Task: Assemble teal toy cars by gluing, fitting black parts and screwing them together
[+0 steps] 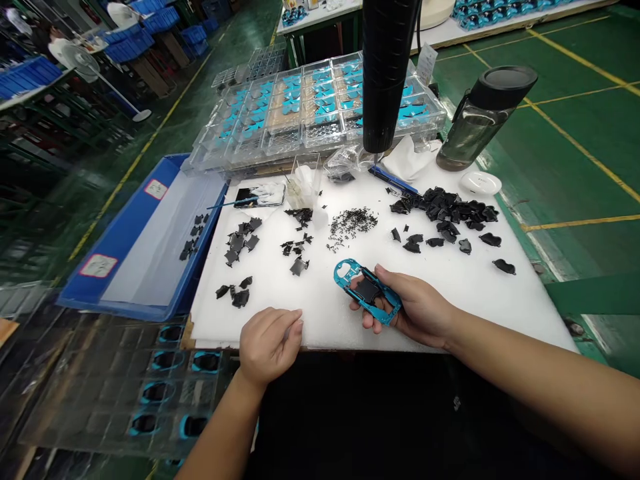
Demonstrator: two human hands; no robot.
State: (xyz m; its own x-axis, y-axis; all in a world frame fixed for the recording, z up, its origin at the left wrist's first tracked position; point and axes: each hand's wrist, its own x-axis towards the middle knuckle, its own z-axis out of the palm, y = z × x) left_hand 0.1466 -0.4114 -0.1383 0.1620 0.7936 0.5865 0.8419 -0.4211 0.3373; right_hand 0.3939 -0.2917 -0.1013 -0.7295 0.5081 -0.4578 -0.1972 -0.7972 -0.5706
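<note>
While at the foam edge [320, 340], hands [270, 347] [415, 310] apart; blue frame [345, 272] right-held

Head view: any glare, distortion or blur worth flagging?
Head view: wide-angle bowing at the edges; glare on the clear plastic tray at lower left; the white foam board runs very bright; the blue housing in the right hand looks sharp, with no obvious motion blur.

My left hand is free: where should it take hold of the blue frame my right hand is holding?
Best take the blue frame by its rounded end, coming from the left with your left hand: that end sticks out clear of the right hand, and it keeps you off the dark panel in the middle.
</note>
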